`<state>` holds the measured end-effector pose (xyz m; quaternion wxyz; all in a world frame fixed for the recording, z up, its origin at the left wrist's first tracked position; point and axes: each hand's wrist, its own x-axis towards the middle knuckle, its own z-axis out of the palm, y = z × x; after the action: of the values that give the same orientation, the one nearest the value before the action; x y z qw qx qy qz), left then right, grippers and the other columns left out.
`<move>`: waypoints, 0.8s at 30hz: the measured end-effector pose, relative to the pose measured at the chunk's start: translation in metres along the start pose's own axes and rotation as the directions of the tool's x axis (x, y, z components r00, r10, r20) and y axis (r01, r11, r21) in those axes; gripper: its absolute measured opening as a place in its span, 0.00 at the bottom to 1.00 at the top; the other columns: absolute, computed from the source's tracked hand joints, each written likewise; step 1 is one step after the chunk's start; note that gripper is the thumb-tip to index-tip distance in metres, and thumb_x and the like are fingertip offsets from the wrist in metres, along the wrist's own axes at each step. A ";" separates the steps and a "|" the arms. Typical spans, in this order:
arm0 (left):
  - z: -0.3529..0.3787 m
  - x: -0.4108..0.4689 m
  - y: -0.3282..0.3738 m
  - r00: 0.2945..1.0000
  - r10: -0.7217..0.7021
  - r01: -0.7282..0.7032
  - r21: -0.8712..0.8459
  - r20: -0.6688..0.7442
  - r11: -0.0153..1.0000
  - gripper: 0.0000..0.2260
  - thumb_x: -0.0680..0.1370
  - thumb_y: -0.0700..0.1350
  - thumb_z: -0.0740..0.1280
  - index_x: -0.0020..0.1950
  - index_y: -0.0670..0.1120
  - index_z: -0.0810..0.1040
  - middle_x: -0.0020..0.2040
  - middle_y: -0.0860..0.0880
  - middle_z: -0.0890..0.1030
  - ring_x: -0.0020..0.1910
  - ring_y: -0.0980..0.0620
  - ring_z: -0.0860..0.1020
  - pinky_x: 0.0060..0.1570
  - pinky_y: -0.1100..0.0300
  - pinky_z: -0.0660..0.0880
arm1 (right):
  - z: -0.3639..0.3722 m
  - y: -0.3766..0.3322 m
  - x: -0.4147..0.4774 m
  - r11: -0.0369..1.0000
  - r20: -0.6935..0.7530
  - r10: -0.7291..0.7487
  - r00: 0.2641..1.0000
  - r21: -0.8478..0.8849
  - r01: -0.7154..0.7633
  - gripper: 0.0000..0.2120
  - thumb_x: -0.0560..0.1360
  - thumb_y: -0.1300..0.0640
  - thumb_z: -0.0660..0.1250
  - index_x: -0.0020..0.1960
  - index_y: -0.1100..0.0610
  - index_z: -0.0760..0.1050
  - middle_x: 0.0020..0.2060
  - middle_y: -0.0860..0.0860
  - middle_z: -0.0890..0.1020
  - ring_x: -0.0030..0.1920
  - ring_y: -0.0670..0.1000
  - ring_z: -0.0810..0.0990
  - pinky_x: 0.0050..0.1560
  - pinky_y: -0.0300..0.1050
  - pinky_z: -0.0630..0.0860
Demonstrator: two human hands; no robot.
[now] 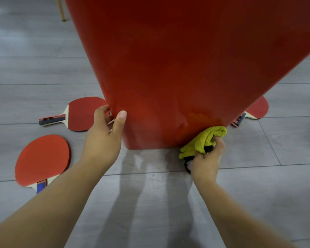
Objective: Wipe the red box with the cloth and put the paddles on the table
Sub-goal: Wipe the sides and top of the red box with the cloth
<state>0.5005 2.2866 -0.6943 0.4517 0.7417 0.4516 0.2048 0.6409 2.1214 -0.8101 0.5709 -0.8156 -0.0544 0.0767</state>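
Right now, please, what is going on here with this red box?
A person's left hand grips the left edge of the large glossy red box, steadying it. The right hand holds a bunched yellow-green cloth against the box's lower right corner. Three red-faced paddles lie on the grey plank floor: two at the left, one partly hidden behind the box at the right.

The red box (pixel 177 68) is plain glossy red. At its lower right corner the cloth (pixel 202 142) is yellow-green. Left of the box, the farther paddle (pixel 82 113) has a red face, pale wood and a navy-and-red handle; the nearer paddle (pixel 42 160) is red with blue. The floor (pixel 34 68) under the box is grey planks.
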 end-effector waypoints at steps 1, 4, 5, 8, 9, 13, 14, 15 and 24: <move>-0.001 0.000 0.000 1.000 0.004 -0.004 0.001 0.009 1.000 0.23 0.77 0.61 0.56 0.69 0.53 0.62 0.56 0.56 0.75 0.49 0.62 0.75 0.43 0.74 0.67 | 0.007 0.000 -0.004 0.999 0.014 0.053 0.998 0.000 -0.053 0.32 0.73 0.71 0.58 0.60 0.36 0.58 0.59 0.55 0.72 0.53 0.59 0.75 0.45 0.45 0.74; -0.003 0.001 -0.003 1.000 0.001 -0.001 -0.010 0.028 1.000 0.20 0.77 0.59 0.58 0.66 0.53 0.65 0.54 0.57 0.76 0.44 0.72 0.71 0.36 0.85 0.64 | 0.024 -0.005 -0.015 0.994 0.006 0.107 0.994 -0.011 -0.107 0.31 0.74 0.68 0.59 0.59 0.35 0.55 0.59 0.57 0.73 0.54 0.61 0.76 0.51 0.55 0.76; -0.004 0.002 -0.004 0.999 0.000 0.001 -0.015 0.037 1.000 0.18 0.77 0.58 0.58 0.65 0.53 0.65 0.54 0.57 0.76 0.44 0.73 0.71 0.36 0.86 0.63 | 0.028 -0.007 -0.017 0.992 0.003 0.124 0.992 -0.017 -0.124 0.30 0.74 0.68 0.59 0.60 0.36 0.54 0.59 0.58 0.73 0.53 0.61 0.77 0.52 0.58 0.77; -0.008 0.004 -0.008 0.998 -0.011 0.012 -0.022 0.062 1.000 0.12 0.77 0.58 0.59 0.58 0.57 0.65 0.52 0.55 0.77 0.43 0.70 0.73 0.36 0.85 0.64 | 0.041 -0.013 -0.027 0.990 0.019 0.138 0.990 -0.020 -0.138 0.30 0.72 0.66 0.59 0.61 0.36 0.54 0.58 0.59 0.74 0.52 0.62 0.77 0.51 0.61 0.78; -0.010 0.004 -0.008 0.998 -0.013 0.015 -0.019 0.068 1.000 0.11 0.77 0.58 0.59 0.57 0.58 0.64 0.52 0.55 0.77 0.43 0.69 0.74 0.35 0.84 0.64 | 0.046 -0.016 -0.032 0.992 0.031 0.125 0.992 -0.014 -0.125 0.29 0.71 0.65 0.59 0.59 0.35 0.55 0.56 0.58 0.75 0.52 0.61 0.78 0.51 0.62 0.78; -0.014 0.006 -0.009 0.994 -0.021 0.023 -0.017 0.107 1.000 0.10 0.77 0.57 0.60 0.56 0.59 0.64 0.50 0.57 0.78 0.45 0.70 0.74 0.35 0.84 0.65 | 0.065 -0.026 -0.052 0.997 0.104 0.062 0.993 0.039 -0.066 0.31 0.71 0.70 0.59 0.55 0.34 0.58 0.55 0.54 0.75 0.54 0.56 0.76 0.56 0.60 0.76; -0.015 0.007 -0.009 0.993 -0.023 0.026 -0.022 0.118 0.999 0.10 0.77 0.58 0.60 0.56 0.60 0.64 0.49 0.58 0.78 0.46 0.70 0.74 0.36 0.83 0.66 | 0.070 -0.028 -0.057 0.998 0.116 0.049 0.992 0.045 -0.054 0.31 0.71 0.71 0.58 0.56 0.36 0.59 0.55 0.53 0.75 0.54 0.55 0.76 0.57 0.59 0.75; -0.017 0.008 -0.010 0.991 -0.025 0.029 -0.032 0.128 0.999 0.10 0.77 0.58 0.60 0.56 0.60 0.64 0.48 0.59 0.78 0.47 0.69 0.75 0.38 0.81 0.67 | 0.075 -0.029 -0.061 0.998 0.117 0.036 0.992 0.044 -0.042 0.30 0.70 0.72 0.58 0.56 0.38 0.61 0.55 0.53 0.74 0.55 0.55 0.75 0.57 0.59 0.75; -0.026 0.016 -0.021 0.993 -0.002 0.015 -0.111 0.118 0.994 0.14 0.76 0.57 0.63 0.59 0.56 0.74 0.50 0.60 0.81 0.56 0.59 0.78 0.62 0.51 0.73 | 0.095 -0.031 -0.087 0.826 0.217 -0.484 0.848 -0.206 0.524 0.31 0.65 0.73 0.62 0.59 0.43 0.69 0.57 0.59 0.68 0.54 0.60 0.70 0.53 0.50 0.74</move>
<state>0.4801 2.3170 -0.7004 0.5193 0.7241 0.4151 0.1837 0.5378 2.2043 -0.8074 0.4539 -0.8306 -0.3219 -0.0217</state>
